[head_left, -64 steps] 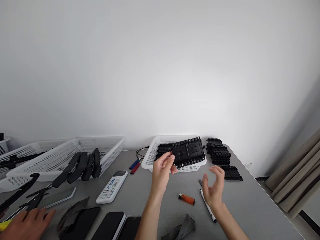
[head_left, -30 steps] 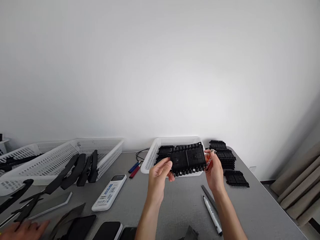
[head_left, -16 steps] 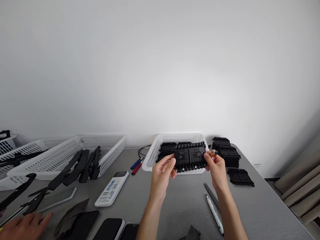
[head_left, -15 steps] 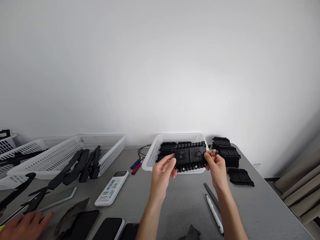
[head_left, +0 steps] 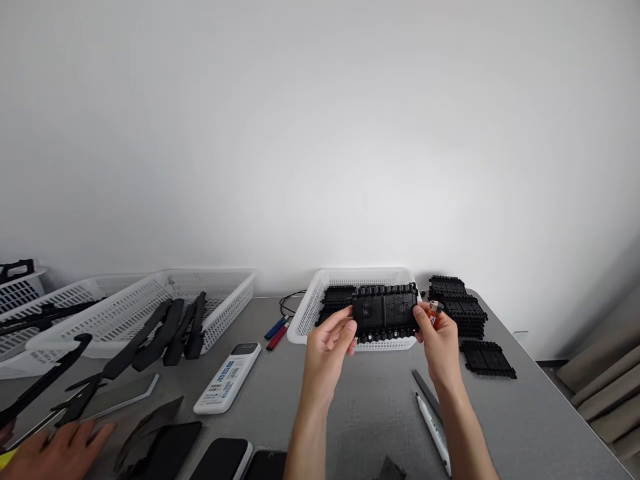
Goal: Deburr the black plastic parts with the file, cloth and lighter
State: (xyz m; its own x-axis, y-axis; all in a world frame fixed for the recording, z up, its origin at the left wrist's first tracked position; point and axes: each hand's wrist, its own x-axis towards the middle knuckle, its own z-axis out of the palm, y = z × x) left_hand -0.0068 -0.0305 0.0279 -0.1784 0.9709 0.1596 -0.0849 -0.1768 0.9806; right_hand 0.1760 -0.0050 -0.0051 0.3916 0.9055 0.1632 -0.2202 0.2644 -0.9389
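Left hand (head_left: 327,347) and right hand (head_left: 441,341) each pinch an end of one black plastic panel (head_left: 385,312); right also clasps one orange lighter (head_left: 434,313). Grey table (head_left: 373,407), white wall (head_left: 320,133).

Clear lane on the table (head_left: 373,400) — flanks cluttered
I see the basket (head_left: 306,313) blocking ahead, pen (head_left: 433,423) right, remote (head_left: 227,377) left.

grey table (head_left: 370,413). behind both hands: white basket (head_left: 305,320) holding black parts. right of the right hand (head_left: 441,341): stacks of black parts (head_left: 463,310), one flat grid (head_left: 487,360). beside the right forearm: pen (head_left: 434,427), grey strip (head_left: 425,387). left of the left hand (head_left: 327,347): two lighters (head_left: 274,333), remote control (head_left: 227,379), large white baskets (head_left: 150,307), black straps (head_left: 165,330). beside the left forearm: phones (head_left: 220,460).
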